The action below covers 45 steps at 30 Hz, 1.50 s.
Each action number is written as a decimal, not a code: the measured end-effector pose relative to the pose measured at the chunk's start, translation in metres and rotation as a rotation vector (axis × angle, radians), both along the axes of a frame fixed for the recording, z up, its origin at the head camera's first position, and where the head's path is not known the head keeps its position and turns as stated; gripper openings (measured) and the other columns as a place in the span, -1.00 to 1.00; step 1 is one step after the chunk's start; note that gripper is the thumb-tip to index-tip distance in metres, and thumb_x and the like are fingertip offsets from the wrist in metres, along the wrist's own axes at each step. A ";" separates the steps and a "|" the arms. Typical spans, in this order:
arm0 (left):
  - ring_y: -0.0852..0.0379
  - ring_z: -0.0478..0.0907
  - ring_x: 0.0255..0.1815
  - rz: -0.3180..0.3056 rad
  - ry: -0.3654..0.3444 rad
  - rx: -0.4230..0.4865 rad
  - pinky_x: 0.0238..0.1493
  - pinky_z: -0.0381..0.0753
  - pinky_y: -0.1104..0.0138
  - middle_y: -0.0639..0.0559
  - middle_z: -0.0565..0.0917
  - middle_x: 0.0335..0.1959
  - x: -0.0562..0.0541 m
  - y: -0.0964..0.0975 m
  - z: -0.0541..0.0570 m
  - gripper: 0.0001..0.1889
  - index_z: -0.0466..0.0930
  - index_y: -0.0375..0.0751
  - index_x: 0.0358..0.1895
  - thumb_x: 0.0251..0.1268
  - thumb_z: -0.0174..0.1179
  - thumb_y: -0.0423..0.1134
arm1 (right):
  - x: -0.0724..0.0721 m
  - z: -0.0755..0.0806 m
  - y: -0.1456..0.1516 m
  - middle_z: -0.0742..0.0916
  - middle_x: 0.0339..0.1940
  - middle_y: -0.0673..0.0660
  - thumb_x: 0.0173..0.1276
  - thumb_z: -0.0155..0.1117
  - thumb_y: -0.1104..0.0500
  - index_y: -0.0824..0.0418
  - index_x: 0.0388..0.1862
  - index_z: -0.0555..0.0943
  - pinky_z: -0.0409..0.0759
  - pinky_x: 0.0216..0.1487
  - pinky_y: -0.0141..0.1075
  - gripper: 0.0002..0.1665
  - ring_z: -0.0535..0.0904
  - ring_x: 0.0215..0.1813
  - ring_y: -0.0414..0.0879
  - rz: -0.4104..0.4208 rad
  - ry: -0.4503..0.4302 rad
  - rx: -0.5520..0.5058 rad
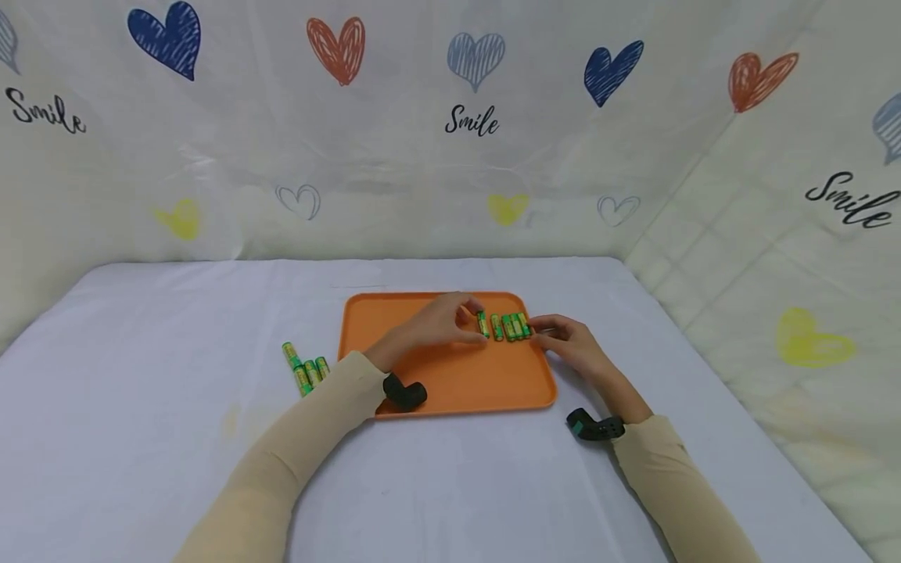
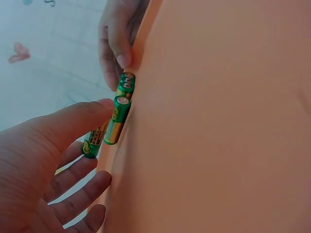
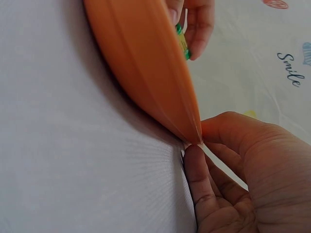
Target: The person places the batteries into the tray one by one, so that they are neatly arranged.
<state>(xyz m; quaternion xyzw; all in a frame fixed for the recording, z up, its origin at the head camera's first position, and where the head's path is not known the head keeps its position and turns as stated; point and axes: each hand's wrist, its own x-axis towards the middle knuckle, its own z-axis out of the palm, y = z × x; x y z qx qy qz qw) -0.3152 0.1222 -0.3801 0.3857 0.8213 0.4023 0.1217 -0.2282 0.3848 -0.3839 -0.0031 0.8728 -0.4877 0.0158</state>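
My left hand (image 1: 445, 319) reaches over the orange tray (image 1: 450, 395) and pinches a green AA-size battery (image 2: 92, 143) upright between thumb and fingertips. Just right of it another battery (image 1: 497, 328) stands apart, and three batteries (image 1: 516, 327) stand side by side near the tray's right rim. My right hand (image 1: 573, 344) is at that rim, its fingertips beside the last battery of the row. Seen from the right wrist, the thumb and a finger (image 3: 195, 165) come right up to the tray's corner; the batteries there are hidden behind the rim.
Several more green batteries (image 1: 307, 370) lie on the white tablecloth (image 1: 176, 375) left of the tray, partly behind the left sleeve (image 1: 303, 438). A white curtain (image 1: 394, 156) with printed hearts stands behind the table. Black straps with cameras (image 1: 594, 426) sit at both wrists.
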 end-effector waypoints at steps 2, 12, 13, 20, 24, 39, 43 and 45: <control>0.12 0.54 0.03 0.003 0.002 0.002 0.02 0.57 0.31 0.02 0.56 0.08 -0.001 0.003 0.000 -0.43 0.50 -0.16 0.16 0.11 0.44 -0.04 | 0.000 0.000 0.000 0.62 0.13 0.32 0.38 0.28 0.18 0.33 0.23 0.52 0.48 -0.15 -0.40 -0.52 0.56 -0.13 -0.23 0.002 0.006 -0.003; 0.15 0.49 -0.09 0.016 0.031 -0.042 -0.03 0.51 0.38 0.01 0.57 0.00 0.000 0.017 -0.007 -0.48 0.54 -0.16 0.13 0.14 0.42 -0.05 | 0.001 -0.002 -0.003 0.63 0.11 0.32 0.38 0.28 0.18 0.34 0.23 0.52 0.49 -0.12 -0.43 -0.51 0.56 -0.14 -0.23 0.009 0.006 -0.008; 0.15 0.48 -0.09 0.015 0.040 -0.048 -0.03 0.50 0.38 0.01 0.57 -0.01 0.001 0.018 -0.008 -0.48 0.54 -0.17 0.14 0.14 0.42 -0.05 | 0.001 -0.002 -0.003 0.63 0.11 0.32 0.38 0.28 0.18 0.34 0.23 0.52 0.49 -0.12 -0.42 -0.51 0.56 -0.14 -0.23 0.012 0.008 -0.008; 0.16 0.49 -0.07 0.031 0.033 -0.046 0.00 0.51 0.39 0.00 0.55 0.02 0.003 0.021 -0.009 -0.48 0.51 -0.18 0.15 0.16 0.41 -0.07 | 0.002 -0.001 -0.004 0.63 0.10 0.30 0.38 0.26 0.20 0.32 0.23 0.53 0.50 -0.11 -0.43 -0.53 0.56 -0.14 -0.21 0.003 0.000 -0.010; 0.16 0.48 -0.07 0.030 0.026 -0.047 0.00 0.51 0.39 0.00 0.54 0.02 0.002 0.021 -0.009 -0.47 0.50 -0.19 0.16 0.17 0.41 -0.07 | 0.001 0.000 -0.004 0.63 0.10 0.30 0.38 0.26 0.19 0.32 0.23 0.53 0.50 -0.11 -0.43 -0.53 0.57 -0.14 -0.22 0.004 -0.002 -0.005; 0.11 0.49 0.03 -0.007 0.032 -0.050 0.08 0.51 0.36 -0.06 0.50 0.16 0.001 0.021 -0.005 -0.41 0.44 -0.24 0.26 0.20 0.38 -0.10 | 0.000 0.003 -0.001 0.63 0.09 0.32 0.39 0.26 0.20 0.33 0.23 0.52 0.50 -0.11 -0.43 -0.53 0.58 -0.13 -0.22 0.010 0.006 -0.014; 0.09 0.48 0.03 -0.012 0.032 -0.059 0.09 0.51 0.33 -0.09 0.49 0.14 0.001 0.021 -0.005 -0.39 0.41 -0.25 0.27 0.21 0.38 -0.11 | 0.001 0.001 -0.001 0.63 0.10 0.32 0.39 0.26 0.19 0.33 0.24 0.51 0.50 -0.10 -0.43 -0.52 0.58 -0.12 -0.22 0.006 0.001 -0.006; 0.09 0.47 0.01 -0.013 0.032 -0.065 0.08 0.50 0.32 -0.09 0.49 0.12 0.001 0.021 -0.005 -0.39 0.40 -0.25 0.27 0.20 0.38 -0.12 | 0.001 0.000 -0.001 0.63 0.10 0.32 0.39 0.26 0.19 0.32 0.24 0.51 0.49 -0.11 -0.43 -0.52 0.57 -0.13 -0.22 0.000 -0.003 -0.004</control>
